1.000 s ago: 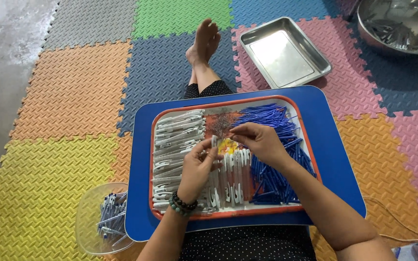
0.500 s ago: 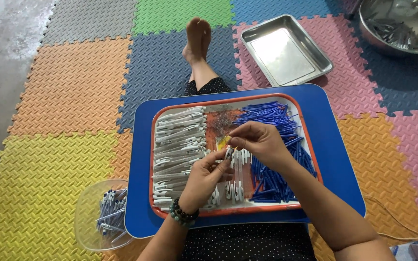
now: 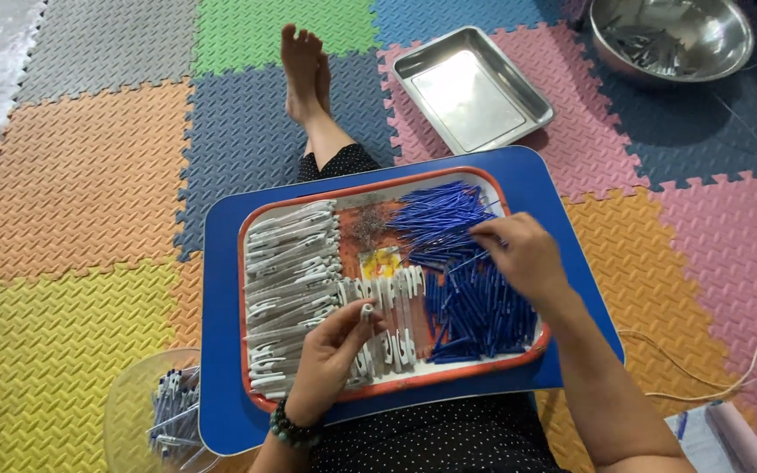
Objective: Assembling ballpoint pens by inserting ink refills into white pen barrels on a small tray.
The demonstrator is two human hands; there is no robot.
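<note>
Left hand [image 3: 330,350] closed on 1 white pen cap [image 3: 366,310], long axis roughly upright, tip pointing away from the person, above the orange-rimmed tray [image 3: 301,405]; right hand [image 3: 523,254], fingers curled down, touches the blue pen tubes [image 3: 475,302]; grip cannot be told; tubes and caps too many to count; 1 steel pan [image 3: 470,88], 1 steel bowl [image 3: 672,35].

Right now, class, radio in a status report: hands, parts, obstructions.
Left hand pinching a white clip. Right hand on blue rods. Nothing blocking the tray.
</note>
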